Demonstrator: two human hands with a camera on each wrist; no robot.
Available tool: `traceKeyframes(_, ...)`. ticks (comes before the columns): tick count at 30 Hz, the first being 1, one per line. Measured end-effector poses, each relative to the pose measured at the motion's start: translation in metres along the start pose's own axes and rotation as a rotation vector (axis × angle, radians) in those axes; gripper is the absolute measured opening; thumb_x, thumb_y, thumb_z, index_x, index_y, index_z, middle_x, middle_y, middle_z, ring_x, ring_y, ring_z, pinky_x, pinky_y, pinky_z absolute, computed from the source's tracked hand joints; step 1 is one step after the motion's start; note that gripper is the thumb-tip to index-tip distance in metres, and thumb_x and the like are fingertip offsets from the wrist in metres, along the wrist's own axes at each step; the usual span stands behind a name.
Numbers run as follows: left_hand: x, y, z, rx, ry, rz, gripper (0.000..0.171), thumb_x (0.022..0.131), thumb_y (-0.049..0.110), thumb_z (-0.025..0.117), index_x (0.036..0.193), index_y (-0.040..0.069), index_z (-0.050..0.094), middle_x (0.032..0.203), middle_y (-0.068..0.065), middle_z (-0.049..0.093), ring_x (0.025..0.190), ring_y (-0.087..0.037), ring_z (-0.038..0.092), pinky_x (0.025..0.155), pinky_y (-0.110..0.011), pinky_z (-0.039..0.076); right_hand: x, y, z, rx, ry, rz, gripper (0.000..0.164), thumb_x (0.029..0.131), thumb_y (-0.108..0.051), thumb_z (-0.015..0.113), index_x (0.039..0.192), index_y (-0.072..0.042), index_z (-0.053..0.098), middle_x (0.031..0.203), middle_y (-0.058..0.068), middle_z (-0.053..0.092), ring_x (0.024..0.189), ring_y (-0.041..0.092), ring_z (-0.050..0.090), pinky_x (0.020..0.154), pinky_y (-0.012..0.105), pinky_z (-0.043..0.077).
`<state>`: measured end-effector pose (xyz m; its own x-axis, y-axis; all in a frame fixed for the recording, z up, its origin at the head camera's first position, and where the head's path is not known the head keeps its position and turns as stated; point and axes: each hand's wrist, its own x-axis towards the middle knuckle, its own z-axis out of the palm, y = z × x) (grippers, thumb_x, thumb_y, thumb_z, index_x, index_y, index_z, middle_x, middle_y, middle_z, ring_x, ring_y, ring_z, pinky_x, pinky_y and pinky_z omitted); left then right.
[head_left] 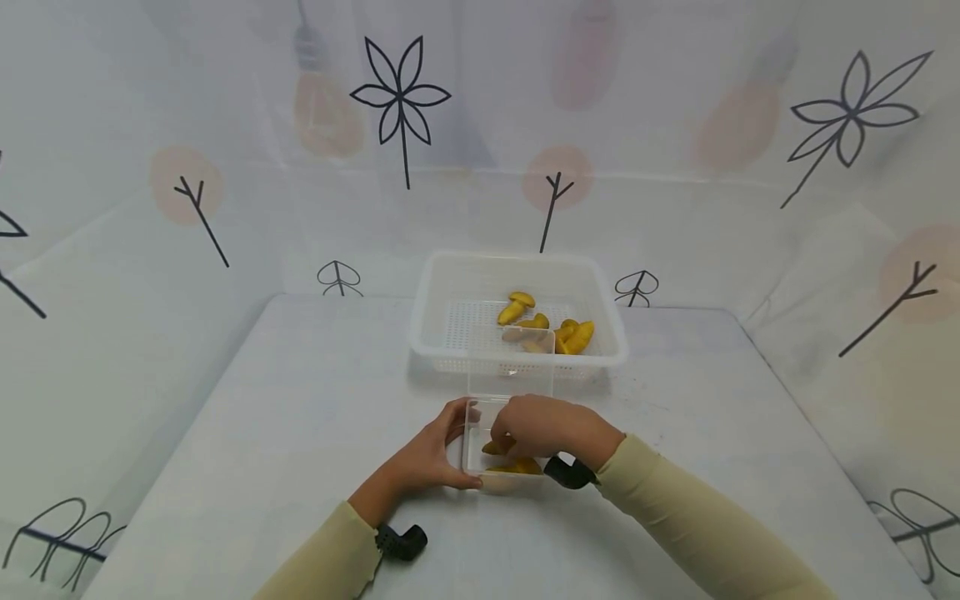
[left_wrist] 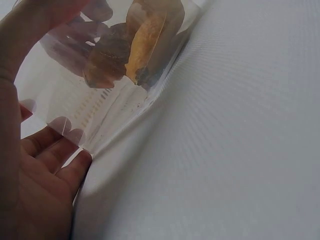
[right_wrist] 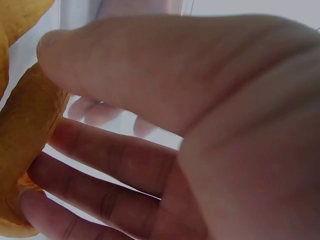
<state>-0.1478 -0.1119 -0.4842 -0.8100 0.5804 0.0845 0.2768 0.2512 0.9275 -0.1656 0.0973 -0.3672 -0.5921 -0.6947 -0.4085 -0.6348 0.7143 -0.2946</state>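
Observation:
A clear plastic box (head_left: 474,462) stands on the table, its transparent lid (head_left: 487,382) raised at the back. My left hand (head_left: 426,454) grips the box's left side, thumb at the front corner and fingers toward the back. Inside the box, my right hand (head_left: 547,425) pinches a yellow mushroom (head_left: 492,447) between thumb and fingers; the right wrist view shows its thick stem (right_wrist: 25,120) against the fingertips. Another yellow mushroom (head_left: 525,467) lies at the front of the box. Through the clear wall, the left wrist view shows a mushroom (left_wrist: 157,37), partly blurred by the plastic.
Behind the box stands a white perforated basket (head_left: 435,350) with several yellow mushrooms (head_left: 516,308), some seen through the raised lid. A white table (head_left: 322,400) lies beneath, with patterned white cloth (head_left: 480,208) hanging behind and at both sides.

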Motion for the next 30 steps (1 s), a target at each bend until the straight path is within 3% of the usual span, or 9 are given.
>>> traceKeyframes(9,0.000,-0.002,0.001,0.013,0.003,0.019,0.111,0.066,0.031,0.090,0.150,0.010,0.019,0.148,-0.010,0.038,0.141,-0.020,0.038,0.117,-0.031,0.033,0.001,0.000,0.002,-0.014,-0.031,-0.004,0.007,0.088,-0.022,0.071,0.090,-0.020,0.077,0.076,-0.012,0.067,0.066,0.007,0.055,0.065,0.018,0.051)
traceKeyframes(16,-0.001,-0.001,0.000,0.015,0.008,0.001,0.110,0.066,0.029,0.090,0.150,0.013,0.020,0.146,-0.006,0.039,0.139,-0.016,0.039,0.117,-0.033,0.034,0.001,0.000,-0.002,-0.022,0.064,-0.048,0.007,0.085,-0.012,0.074,0.087,-0.019,0.073,0.074,-0.012,0.059,0.069,0.008,0.053,0.064,0.018,0.049)
traceKeyframes(24,-0.001,-0.003,0.000,0.013,-0.003,0.066,0.106,0.069,0.031,0.088,0.149,0.021,0.019,0.149,0.000,0.036,0.140,-0.015,0.038,0.117,-0.028,0.034,-0.002,-0.001,-0.005,-0.027,0.167,-0.118,0.018,0.086,-0.011,0.072,0.081,-0.021,0.057,0.069,-0.010,0.052,0.069,0.007,0.050,0.063,0.017,0.045)
traceKeyframes(30,-0.001,-0.002,0.000,0.030,0.000,0.069,0.105,0.069,0.032,0.088,0.148,0.027,0.020,0.150,0.001,0.036,0.139,-0.014,0.039,0.116,-0.028,0.035,-0.007,0.001,-0.010,0.061,0.234,-0.138,0.023,0.086,-0.014,0.072,0.102,-0.024,0.059,0.088,-0.013,0.065,0.079,0.003,0.058,0.073,0.018,0.053)
